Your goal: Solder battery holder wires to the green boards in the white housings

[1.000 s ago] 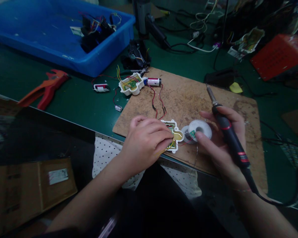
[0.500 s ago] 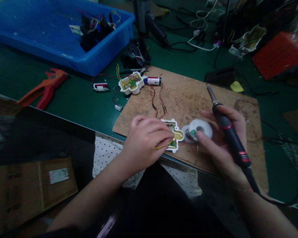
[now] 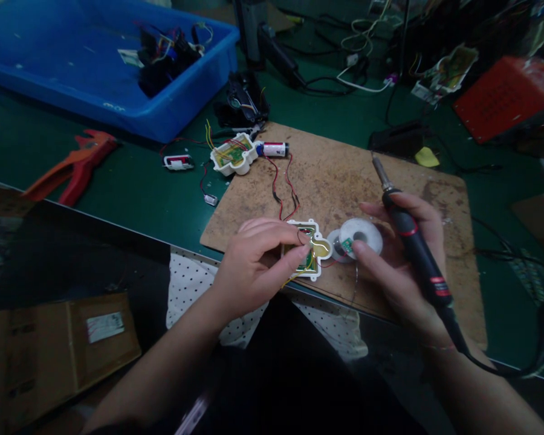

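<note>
The fingers of my left hand [image 3: 254, 263] reach over a white plastic housing [image 3: 315, 277] with a green circuit board inside. Its thumb and forefinger pinch a thin dark wire [image 3: 300, 237] above the board. Yellow wires [image 3: 294, 280] run out below that hand. My right hand [image 3: 408, 266] holds a black soldering iron [image 3: 414, 251], tip pointing up and away. Its thumb also presses a small green circuit board [image 3: 347, 244] against the solder spool [image 3: 369, 235], which is beside the housing. A strand of solder hangs from the spool.
The brown work board [image 3: 335, 175] carries a battery [image 3: 275, 149] with red and black wires. Another wired housing [image 3: 236, 158] sits at its left edge. Orange-red pliers [image 3: 84, 163] and a blue bin [image 3: 172, 118] are at the left, and an orange box [image 3: 503, 96] at the right.
My left hand has let go of the yellow wires, and its thumb and forefinger now meet at a dark wire over the board. The right hand keeps its hold. The view has shifted slightly.
</note>
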The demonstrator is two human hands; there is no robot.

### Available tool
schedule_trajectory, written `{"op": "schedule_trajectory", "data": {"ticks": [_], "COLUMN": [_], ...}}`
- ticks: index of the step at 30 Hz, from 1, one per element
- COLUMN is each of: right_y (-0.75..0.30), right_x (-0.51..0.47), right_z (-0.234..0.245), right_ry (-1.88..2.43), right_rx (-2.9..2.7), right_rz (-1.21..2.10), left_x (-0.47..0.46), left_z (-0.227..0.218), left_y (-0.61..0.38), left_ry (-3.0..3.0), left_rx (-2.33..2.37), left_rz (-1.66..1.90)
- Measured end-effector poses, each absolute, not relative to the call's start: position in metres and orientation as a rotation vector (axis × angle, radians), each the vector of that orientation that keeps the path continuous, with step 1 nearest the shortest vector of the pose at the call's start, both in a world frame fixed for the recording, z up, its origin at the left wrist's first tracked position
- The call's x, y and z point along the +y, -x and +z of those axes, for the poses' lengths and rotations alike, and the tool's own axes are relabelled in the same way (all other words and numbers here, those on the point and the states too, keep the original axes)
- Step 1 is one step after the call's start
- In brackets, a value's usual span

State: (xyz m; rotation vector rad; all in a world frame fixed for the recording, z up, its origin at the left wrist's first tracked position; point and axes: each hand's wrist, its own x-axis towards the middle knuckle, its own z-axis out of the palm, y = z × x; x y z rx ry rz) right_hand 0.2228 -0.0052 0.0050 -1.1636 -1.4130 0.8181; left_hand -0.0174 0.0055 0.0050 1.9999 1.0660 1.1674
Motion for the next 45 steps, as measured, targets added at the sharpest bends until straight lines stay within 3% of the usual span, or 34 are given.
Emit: {"op": "schedule_trajectory", "data": {"ticks": [11,32,45], "right_y": [-0.223,-0.222,-0.221], "right_x": [-0.005,-0.009,-0.009], "right_z": [0.006,0.009,0.008], "right_ry": [1.152,1.218,1.192], "right_rx": [-1.452,-1.380,-1.398], "right_rz": [0.772,0.893,0.869], "left_x": [0.005,-0.002,0.001], "left_z": [0.019,0.021,0.025], "left_y": [-0.007,-0.014,-0.021], "left_ry": [-1.991,-2.416,-2.264], "left_rx": [0.989,1.302,1.307], "left_rz": [1.191,0.970,1.220]}}
